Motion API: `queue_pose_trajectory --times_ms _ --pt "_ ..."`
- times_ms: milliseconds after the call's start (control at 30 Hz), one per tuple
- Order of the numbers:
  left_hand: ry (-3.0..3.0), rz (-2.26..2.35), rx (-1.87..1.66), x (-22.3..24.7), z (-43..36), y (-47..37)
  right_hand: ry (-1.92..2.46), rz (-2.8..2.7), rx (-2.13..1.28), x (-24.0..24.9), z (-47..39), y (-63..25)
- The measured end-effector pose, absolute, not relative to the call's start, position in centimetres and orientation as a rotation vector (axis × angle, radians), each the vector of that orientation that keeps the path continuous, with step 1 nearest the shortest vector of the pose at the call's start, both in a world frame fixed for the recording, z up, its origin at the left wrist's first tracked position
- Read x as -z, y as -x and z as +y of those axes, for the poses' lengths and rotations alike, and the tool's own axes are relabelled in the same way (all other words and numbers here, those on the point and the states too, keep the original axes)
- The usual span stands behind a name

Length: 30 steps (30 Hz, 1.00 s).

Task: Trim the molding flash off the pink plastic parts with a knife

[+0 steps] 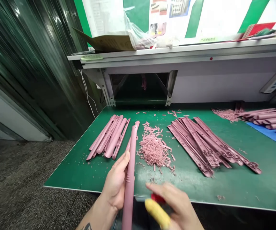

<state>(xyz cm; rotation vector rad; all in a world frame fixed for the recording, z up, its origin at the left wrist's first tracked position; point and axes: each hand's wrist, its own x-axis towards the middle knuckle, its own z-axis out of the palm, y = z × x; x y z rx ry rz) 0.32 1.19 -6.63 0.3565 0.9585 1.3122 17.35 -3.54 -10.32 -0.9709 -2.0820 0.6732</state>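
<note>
My left hand [116,185] is wrapped round a long pink plastic part [131,166], a curved shell held lengthwise, its far end pointing away over the table edge. A second pink piece shows behind it. My right hand [173,204], slightly blurred, wears a yellow cover [157,213] on the thumb. Its fingers close on a small red-handled trimming knife [158,198], whose pale blade points left, close to the pink part. Whether the blade touches the part I cannot tell. A heap of pink plastic shavings [154,149] lies just beyond my hands.
Pink parts lie stacked at left [114,137] and, hollow side up, at right [200,143]. More parts [272,118] rest on a blue sheet at far right. A conveyor opening [140,92] sits under the shelf [176,52] at the back of the green table [75,175].
</note>
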Motion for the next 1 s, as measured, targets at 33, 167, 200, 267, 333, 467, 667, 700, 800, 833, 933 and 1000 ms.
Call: queue_pose_trajectory --times_ms 33,167,200,267,333,467,667,700,800,833,933,1000 --pt "-0.357 0.956 -1.313 6.5 1.0 -0.6 0.967 -2.024 -0.619 10.2 -2.7 -17.3" --pt "-0.35 0.981 -1.317 6.2 0.4 -1.2 0.953 -1.906 -0.51 10.6 -1.3 -16.7" --pt "-0.346 0.994 -1.316 6.2 0.4 -1.3 0.965 -1.902 -0.509 10.7 -1.3 -16.6" --pt "-0.336 1.018 -1.31 6.4 0.1 -1.4 0.988 -1.887 -0.502 10.7 -1.3 -16.7" --pt "-0.325 1.028 -1.291 6.4 -0.3 -1.6 1.002 -1.868 -0.481 10.3 -1.1 -17.0" --pt "-0.34 1.022 -1.223 5.9 -1.3 -2.5 1.045 -1.808 -0.407 8.7 0.7 -18.0" --pt "-0.311 1.021 -1.127 5.9 -2.3 -3.1 1.146 -1.635 -0.294 6.2 4.4 -19.8" --pt "-0.308 1.025 -1.107 6.2 -2.5 -3.0 1.15 -1.602 -0.287 6.1 4.6 -20.0" --pt "-0.331 1.002 -1.064 7.2 -2.6 -2.7 1.107 -1.609 -0.34 6.2 3.9 -20.2" --pt "-0.344 0.991 -1.06 7.6 -2.6 -2.6 1.085 -1.647 -0.366 6.5 3.4 -20.1" --pt "-0.391 0.97 -1.052 8.4 -2.7 -2.4 1.049 -1.743 -0.404 7.4 2.0 -19.4" --pt "-0.433 0.952 -1.039 8.7 -2.7 -2.3 1.073 -1.714 -0.377 7.9 1.8 -19.2"
